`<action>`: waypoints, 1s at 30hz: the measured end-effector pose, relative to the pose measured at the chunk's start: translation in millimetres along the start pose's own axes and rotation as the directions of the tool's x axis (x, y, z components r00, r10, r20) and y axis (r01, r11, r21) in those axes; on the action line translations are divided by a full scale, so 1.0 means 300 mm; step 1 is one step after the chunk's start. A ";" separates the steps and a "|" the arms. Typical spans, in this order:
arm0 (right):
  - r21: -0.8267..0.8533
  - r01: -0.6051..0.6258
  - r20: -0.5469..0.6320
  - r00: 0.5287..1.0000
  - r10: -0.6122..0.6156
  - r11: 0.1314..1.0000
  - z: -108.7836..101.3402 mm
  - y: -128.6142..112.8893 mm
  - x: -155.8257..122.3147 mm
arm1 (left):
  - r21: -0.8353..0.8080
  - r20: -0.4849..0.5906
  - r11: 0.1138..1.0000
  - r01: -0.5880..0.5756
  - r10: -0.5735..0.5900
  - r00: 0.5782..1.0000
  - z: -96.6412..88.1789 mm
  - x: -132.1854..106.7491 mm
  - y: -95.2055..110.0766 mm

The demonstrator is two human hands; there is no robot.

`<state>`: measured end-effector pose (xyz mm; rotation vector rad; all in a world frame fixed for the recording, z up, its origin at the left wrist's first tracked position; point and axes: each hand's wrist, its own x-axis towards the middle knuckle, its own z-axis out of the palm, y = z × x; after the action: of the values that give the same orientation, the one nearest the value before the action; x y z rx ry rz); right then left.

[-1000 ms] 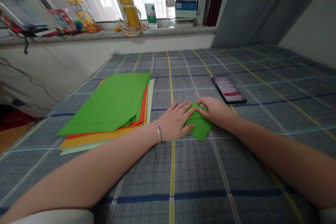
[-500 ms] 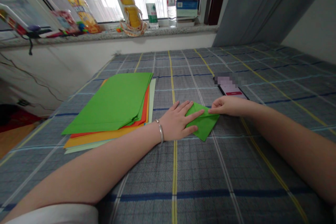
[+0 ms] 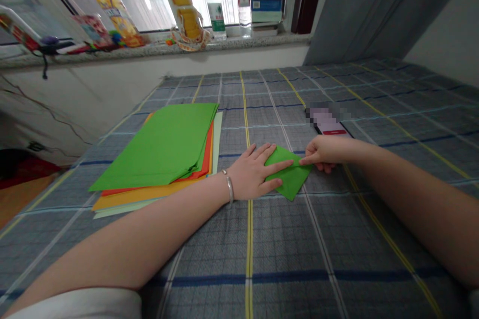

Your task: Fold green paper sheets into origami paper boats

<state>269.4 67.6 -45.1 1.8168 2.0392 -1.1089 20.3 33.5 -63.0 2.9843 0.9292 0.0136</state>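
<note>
A small folded green paper (image 3: pixel 291 179) lies on the grey checked cloth (image 3: pixel 284 249) in the middle. My left hand (image 3: pixel 254 175) rests flat on its left part, fingers spread and stretched out, a silver bangle on the wrist. My right hand (image 3: pixel 325 152) is at the paper's right corner, its fingers curled and pinching the upper edge of the paper between thumb and forefinger.
A stack of coloured paper sheets (image 3: pixel 160 147), green on top, lies to the left. A phone (image 3: pixel 331 124) lies just behind my right hand. Bottles (image 3: pixel 214 2) and a box (image 3: pixel 265 5) stand on the windowsill. The cloth's left edge drops to the floor.
My right hand slid off the top of the paper to its right corner and now pinches the edge there. The left hand stayed flat on the paper.
</note>
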 end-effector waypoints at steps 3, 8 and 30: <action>0.040 0.007 0.021 1.000 -0.008 0.999 -0.006 0.009 0.000 | -0.006 0.007 1.000 0.002 -0.002 1.000 0.000 0.001 -0.002; 0.132 -0.020 0.065 0.998 0.011 0.991 -0.015 0.016 -0.005 | -0.008 0.010 1.000 0.008 -0.007 1.000 0.000 0.002 0.000; 0.099 -0.005 0.195 0.981 -0.015 0.995 -0.047 0.053 -0.025 | -0.024 -0.030 1.000 -0.004 0.004 1.000 0.009 -0.002 -0.002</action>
<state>290.3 70.3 -37.3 1.6716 1.9090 -1.3541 19.6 33.5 -65.7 2.9716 0.9190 0.0694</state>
